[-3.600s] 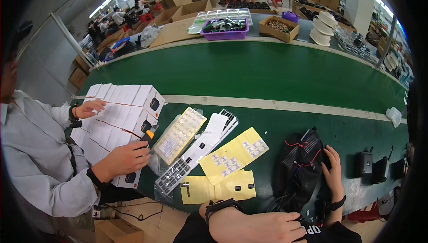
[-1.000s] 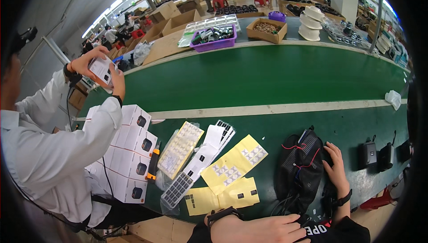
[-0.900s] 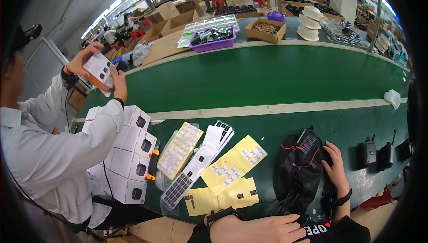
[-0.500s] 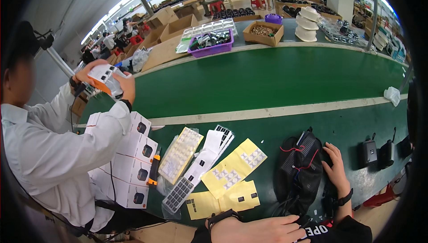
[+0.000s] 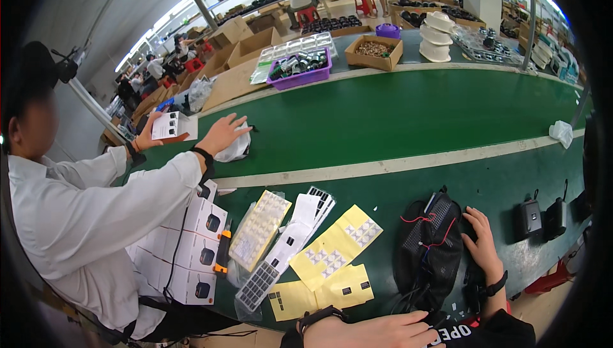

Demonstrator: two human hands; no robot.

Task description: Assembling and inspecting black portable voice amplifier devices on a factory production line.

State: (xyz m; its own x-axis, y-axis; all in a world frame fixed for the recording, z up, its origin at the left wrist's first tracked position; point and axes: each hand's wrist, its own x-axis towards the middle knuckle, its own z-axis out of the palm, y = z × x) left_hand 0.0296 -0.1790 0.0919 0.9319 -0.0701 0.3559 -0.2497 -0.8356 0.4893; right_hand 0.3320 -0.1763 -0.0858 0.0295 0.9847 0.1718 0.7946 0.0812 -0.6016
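Note:
My left hand [image 5: 396, 330] lies palm down across the near table edge, fingers stretched to the right, holding nothing. To the right of a black mesh drawstring pouch [image 5: 428, 252], my right hand [image 5: 483, 242] rests on the green tabletop. Its fingers are outstretched and close to the pouch's side; whether they touch it I cannot tell. Red and blue cords show on the pouch. Left of it lie yellow sticker sheets [image 5: 335, 242], a strip of black labels [image 5: 258, 281] and a plastic-wrapped sheet of pale stickers [image 5: 258, 230].
At left a co-worker holds an open white carton [image 5: 174, 126] and touches a white-wrapped item [image 5: 237, 147] on the green belt [image 5: 383, 118]. White boxes [image 5: 198, 246] and an orange-black utility knife [image 5: 223, 252] sit nearby. Small black devices [image 5: 529, 218] stand at right.
The co-worker's hands have parted: one keeps the carton, now open, and the other has brought a white-wrapped item right, onto the belt. My own hands stay in place.

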